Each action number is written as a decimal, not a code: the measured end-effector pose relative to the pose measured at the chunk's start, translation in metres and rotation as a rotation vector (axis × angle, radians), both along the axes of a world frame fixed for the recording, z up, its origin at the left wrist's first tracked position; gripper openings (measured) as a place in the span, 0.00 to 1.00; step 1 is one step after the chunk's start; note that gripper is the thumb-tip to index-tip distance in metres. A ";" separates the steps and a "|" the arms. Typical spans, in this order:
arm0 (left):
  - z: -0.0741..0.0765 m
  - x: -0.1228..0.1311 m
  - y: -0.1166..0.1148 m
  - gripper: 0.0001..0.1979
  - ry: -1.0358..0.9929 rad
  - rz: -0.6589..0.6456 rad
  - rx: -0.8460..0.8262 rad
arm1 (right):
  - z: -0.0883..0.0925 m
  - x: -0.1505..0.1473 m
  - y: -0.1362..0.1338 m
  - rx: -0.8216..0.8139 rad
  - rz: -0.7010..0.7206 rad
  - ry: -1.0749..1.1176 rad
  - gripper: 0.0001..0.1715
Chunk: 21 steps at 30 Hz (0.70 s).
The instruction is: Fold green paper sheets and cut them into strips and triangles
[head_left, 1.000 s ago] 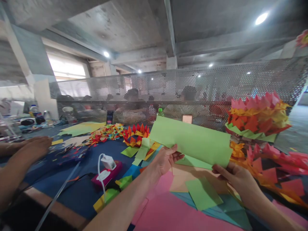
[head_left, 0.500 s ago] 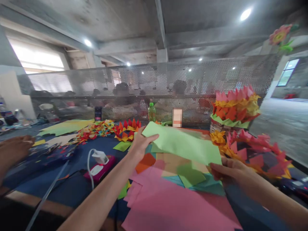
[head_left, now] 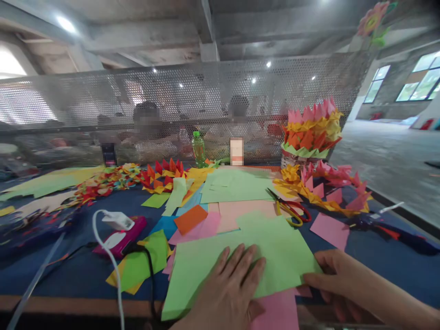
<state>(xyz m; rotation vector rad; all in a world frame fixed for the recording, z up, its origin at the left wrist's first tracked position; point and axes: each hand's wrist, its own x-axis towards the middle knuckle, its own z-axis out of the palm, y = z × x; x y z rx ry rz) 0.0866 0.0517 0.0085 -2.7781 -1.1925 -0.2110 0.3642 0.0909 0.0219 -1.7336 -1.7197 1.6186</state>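
Light green paper (head_left: 195, 261) lies in front of me, over pink sheets (head_left: 275, 311) near the table's front edge. My left hand (head_left: 228, 286) rests flat on it with the fingers stretched out. At the paper's right edge, my right hand (head_left: 338, 277) pinches the corner between thumb and fingers. Scissors with red and yellow handles (head_left: 292, 213) lie just beyond, partly over another green sheet (head_left: 237, 185). A small orange piece of paper (head_left: 190, 219) sits to the left of them.
A magenta power strip (head_left: 125, 240) with a white charger and cables is at left. Folded paper pieces (head_left: 110, 183) are heaped behind it. At right stand a tiered paper-petal basket (head_left: 311, 133) and a pink petal ring (head_left: 337, 190). A glue gun (head_left: 395, 231) lies far right.
The green paper has come down from the air toward me onto the pink sheets. My left hand has moved from its far edge to lie flat on top. The view has turned right.
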 end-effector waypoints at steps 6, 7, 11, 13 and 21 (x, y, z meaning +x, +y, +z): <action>0.008 0.002 0.006 0.34 -0.043 0.068 -0.080 | 0.004 0.002 -0.003 0.004 0.022 -0.008 0.15; 0.011 0.002 0.007 0.34 -0.041 0.071 -0.102 | 0.004 0.003 -0.003 0.008 0.028 -0.004 0.16; 0.022 0.002 0.015 0.32 -0.027 0.119 -0.170 | 0.003 0.006 -0.008 0.061 0.057 0.022 0.23; 0.025 0.002 0.020 0.29 -0.030 0.141 -0.189 | 0.000 0.008 -0.011 0.082 0.063 0.015 0.23; 0.020 0.006 0.014 0.25 -0.020 0.148 -0.209 | 0.024 0.027 -0.017 0.551 0.074 -0.317 0.23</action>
